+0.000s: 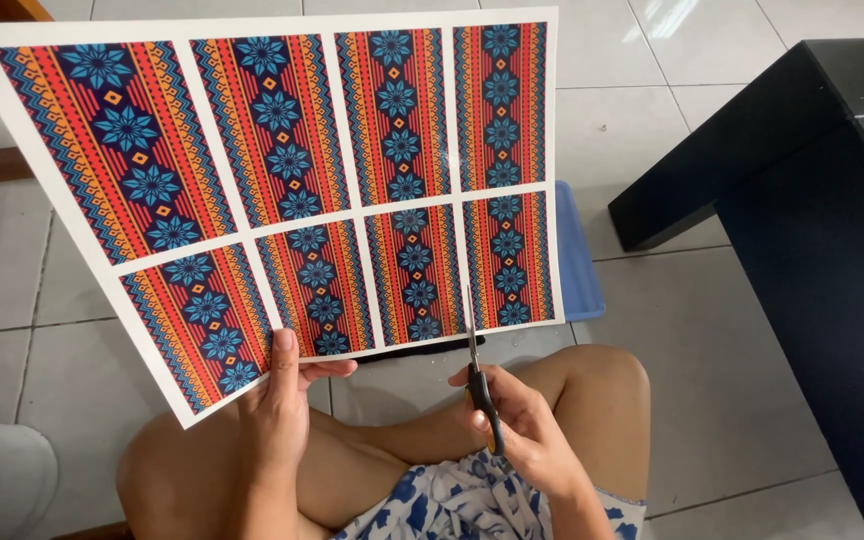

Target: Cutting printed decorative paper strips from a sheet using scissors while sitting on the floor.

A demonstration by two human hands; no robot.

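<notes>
The right hand (527, 430) is wrapped around the handles of the scissors (479, 380), whose blades point up at the bottom edge of a big paper sheet (282, 170). The left hand (277, 400) pinches that same edge, thumb on top. The sheet shows eight bright striped panels with blue flowers. A blue mat (574, 260) lies behind it.

Your printed sheet (282, 180): white paper, eight patterned panels in two rows, red, orange and blue with star flowers; held tilted across the upper left and centre of frame. Your scissors (480, 375): dark handles, blades upright, tip at the sheet's bottom edge, lower centre.
</notes>
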